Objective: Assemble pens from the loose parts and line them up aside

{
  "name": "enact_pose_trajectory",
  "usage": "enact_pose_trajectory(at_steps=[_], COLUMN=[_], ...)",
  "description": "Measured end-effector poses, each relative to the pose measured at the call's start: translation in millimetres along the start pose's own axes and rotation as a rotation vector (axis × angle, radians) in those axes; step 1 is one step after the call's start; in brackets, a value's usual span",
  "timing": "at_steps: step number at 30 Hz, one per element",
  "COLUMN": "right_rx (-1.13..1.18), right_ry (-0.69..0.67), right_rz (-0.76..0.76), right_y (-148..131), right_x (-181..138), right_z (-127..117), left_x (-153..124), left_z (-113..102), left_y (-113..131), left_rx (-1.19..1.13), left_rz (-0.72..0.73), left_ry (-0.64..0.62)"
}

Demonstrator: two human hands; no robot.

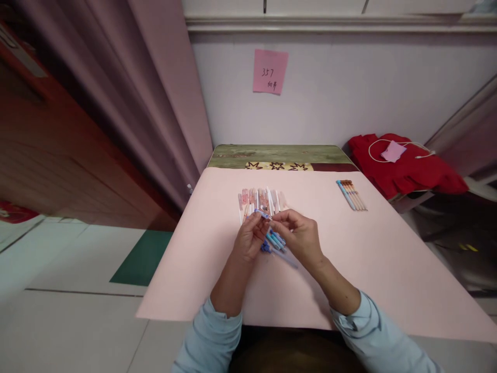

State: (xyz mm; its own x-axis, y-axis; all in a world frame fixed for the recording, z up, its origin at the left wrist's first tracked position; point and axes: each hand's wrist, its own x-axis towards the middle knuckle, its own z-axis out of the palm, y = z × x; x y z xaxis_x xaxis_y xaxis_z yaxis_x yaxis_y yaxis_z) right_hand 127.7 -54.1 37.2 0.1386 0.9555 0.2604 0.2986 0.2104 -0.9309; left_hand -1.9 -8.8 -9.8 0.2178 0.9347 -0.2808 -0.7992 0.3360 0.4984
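A short blue pen part [262, 213] is held up above the table between my two hands. My left hand [248, 238] pinches it with thumb and fingers. At its right end, the thumb and forefinger of my right hand [301, 233] are closed; the small tip there is too fine to make out. Below my hands lie several blue and turquoise pen barrels [277, 240], small dark blue pieces [265, 246] and clear bluish tubes [286, 257]. Just beyond my fingers are rows of pink and white pen parts [252, 196], partly hidden by my hands.
At the right lies a neat row of several pens [351, 195], one blue and the others peach with brown tops. Pink paper [186, 280] covers the table. Past its right edge sits a red cloth [423, 168] with a white cable. A curtain [163, 77] hangs at left.
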Motion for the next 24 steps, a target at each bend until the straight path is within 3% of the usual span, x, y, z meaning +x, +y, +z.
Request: enact_pose_trajectory(at_steps=[5, 13, 18, 24], right_rx=[-0.277, -0.332, -0.15, 0.296], right_ry=[0.012, -0.024, -0.038, -0.163], right_rz=[-0.126, -0.139, -0.007, 0.291], right_y=[2.4, 0.7, 2.2, 12.9], right_x=[2.0, 3.9, 11.8, 22.8], right_z=[0.9, -1.7, -1.5, -1.3], left_x=[-0.9, -2.3, -1.0, -3.2], left_z=[-0.6, 0.6, -1.0, 2.4], left_y=[-0.8, -0.1, -1.4, 1.3], left_rx=[0.018, 0.063, 0.017, -0.025], left_rz=[0.005, -0.014, -0.043, -0.106], left_ry=[-0.027, -0.118, -0.061, -0.025])
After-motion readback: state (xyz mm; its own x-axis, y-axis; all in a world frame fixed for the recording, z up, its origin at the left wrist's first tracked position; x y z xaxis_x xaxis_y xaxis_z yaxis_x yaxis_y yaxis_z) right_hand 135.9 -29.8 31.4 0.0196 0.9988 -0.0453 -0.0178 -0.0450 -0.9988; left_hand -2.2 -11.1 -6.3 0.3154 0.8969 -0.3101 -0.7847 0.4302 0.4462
